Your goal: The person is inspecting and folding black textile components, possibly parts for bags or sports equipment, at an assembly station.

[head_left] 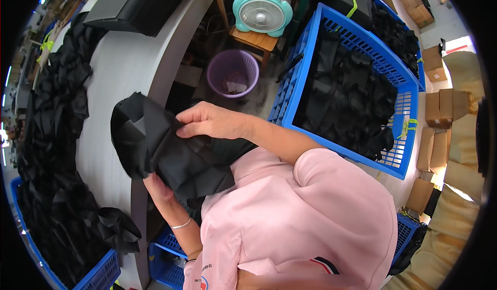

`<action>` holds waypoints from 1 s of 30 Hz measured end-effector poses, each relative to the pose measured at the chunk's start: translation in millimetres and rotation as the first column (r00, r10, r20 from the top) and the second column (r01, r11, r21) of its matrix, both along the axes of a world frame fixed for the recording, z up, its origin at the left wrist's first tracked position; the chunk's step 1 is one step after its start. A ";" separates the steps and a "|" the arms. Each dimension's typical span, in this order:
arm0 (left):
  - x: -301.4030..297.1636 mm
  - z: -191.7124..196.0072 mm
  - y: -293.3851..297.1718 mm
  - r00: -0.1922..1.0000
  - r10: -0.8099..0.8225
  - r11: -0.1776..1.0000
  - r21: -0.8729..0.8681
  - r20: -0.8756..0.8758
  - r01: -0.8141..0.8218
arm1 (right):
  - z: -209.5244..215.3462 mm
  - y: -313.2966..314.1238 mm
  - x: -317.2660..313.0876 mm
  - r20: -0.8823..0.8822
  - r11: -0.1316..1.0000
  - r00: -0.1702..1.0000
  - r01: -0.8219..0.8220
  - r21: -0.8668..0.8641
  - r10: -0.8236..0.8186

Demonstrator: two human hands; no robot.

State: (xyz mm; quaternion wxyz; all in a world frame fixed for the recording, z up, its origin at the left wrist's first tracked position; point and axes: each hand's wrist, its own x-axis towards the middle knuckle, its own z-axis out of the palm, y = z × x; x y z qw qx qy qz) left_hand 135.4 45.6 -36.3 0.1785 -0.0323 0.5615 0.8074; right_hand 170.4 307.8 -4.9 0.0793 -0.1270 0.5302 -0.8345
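A black fabric piece (pixel 181 158), folded and shaped like a pouch with a rounded opening at its left, is held up in front of my body. My right hand (pixel 207 122) pinches its upper edge between thumb and fingers. From below, my left hand (pixel 160 187) reaches up against the same cloth. Its fingers are hidden by the fabric, so their grip does not show. A silvery bangle circles my left wrist.
Left lies a pale worktop (pixel 111 98), with a long heap of black fabric pieces (pixel 54 150) beyond it. A purple bin (pixel 211 78) and a turquoise fan (pixel 261 17) on a wooden stool stand ahead. Right is a blue crate (pixel 360 163) of black pieces, with cardboard boxes (pixel 439 106) beyond.
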 end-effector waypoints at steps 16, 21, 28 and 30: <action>4.2 2.6 69.5 0.910 -0.411 0.901 0.127 -0.048 0.414 | -40.5 67.7 51.6 0.259 0.816 0.780 0.500 0.290 -0.570; 16.6 -1.3 76.5 0.877 -0.481 0.876 0.058 0.004 0.479 | -70.5 205.4 162.0 0.213 0.396 0.337 0.830 0.393 -0.917; 35.0 -18.0 16.4 0.977 -0.204 0.969 -0.126 0.065 0.211 | -115.7 351.1 359.1 0.132 0.096 -0.035 0.512 0.853 -0.991; 43.8 -10.9 5.5 0.997 0.059 0.974 -0.214 -0.052 -0.069 | -132.5 363.3 354.8 -0.185 -0.107 -0.134 -0.449 0.887 -0.974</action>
